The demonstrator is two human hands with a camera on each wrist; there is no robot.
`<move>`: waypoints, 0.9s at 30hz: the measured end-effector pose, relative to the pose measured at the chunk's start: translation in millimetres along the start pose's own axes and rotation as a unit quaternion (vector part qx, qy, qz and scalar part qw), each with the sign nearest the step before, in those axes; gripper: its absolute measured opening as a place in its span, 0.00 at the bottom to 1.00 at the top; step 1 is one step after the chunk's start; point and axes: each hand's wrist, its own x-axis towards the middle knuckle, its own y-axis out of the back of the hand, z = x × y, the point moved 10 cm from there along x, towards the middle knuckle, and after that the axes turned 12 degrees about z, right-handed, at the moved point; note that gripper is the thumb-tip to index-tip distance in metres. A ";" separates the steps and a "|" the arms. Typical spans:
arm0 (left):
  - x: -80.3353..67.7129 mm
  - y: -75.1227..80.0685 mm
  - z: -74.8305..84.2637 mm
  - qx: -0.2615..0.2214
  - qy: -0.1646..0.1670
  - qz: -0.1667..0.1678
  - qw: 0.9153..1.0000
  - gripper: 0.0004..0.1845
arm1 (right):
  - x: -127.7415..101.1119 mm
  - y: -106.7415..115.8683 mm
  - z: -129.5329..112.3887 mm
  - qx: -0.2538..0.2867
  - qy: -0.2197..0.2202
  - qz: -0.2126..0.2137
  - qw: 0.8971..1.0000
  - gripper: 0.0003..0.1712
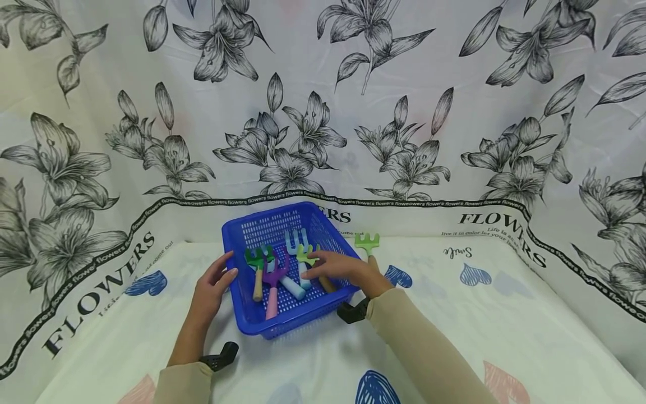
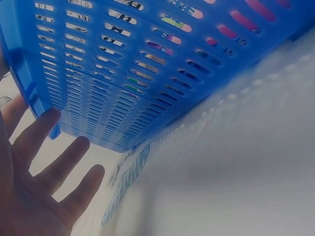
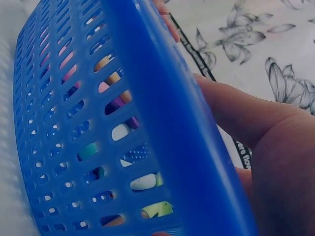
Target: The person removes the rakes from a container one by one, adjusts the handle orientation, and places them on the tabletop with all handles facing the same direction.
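A blue perforated plastic basket [image 1: 291, 322] stands tilted toward the viewer with several toy hand forks inside. My left hand [image 1: 216, 283] is at its left rim; in the left wrist view its fingers [image 2: 69, 160] are spread, one fingertip at the rim. My right hand [image 1: 340, 268] reaches over the right rim, thumb and fingers apart above a yellow-green fork [image 1: 304, 254] and a light blue handle [image 1: 304, 278]. Left of them lie a purple fork [image 1: 275, 273] with pink handle and a dark green fork [image 1: 259, 259] with wooden handle. A light blue fork [image 1: 296, 241] leans at the back.
Another yellow-green fork [image 1: 367, 242] with a wooden handle lies outside the basket, behind my right hand. White cloth with printed hearts [image 1: 475, 275] covers the table, and a flower-printed curtain [image 1: 393, 151] rises behind. Black wrist straps [image 1: 220, 357] are on both forearms.
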 end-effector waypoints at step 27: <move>0.7 0.3 -0.9 0.017 0.013 -0.003 1.000 0.34 | -1.5 -21.1 6.0 -0.060 0.001 -0.093 0.994 0.44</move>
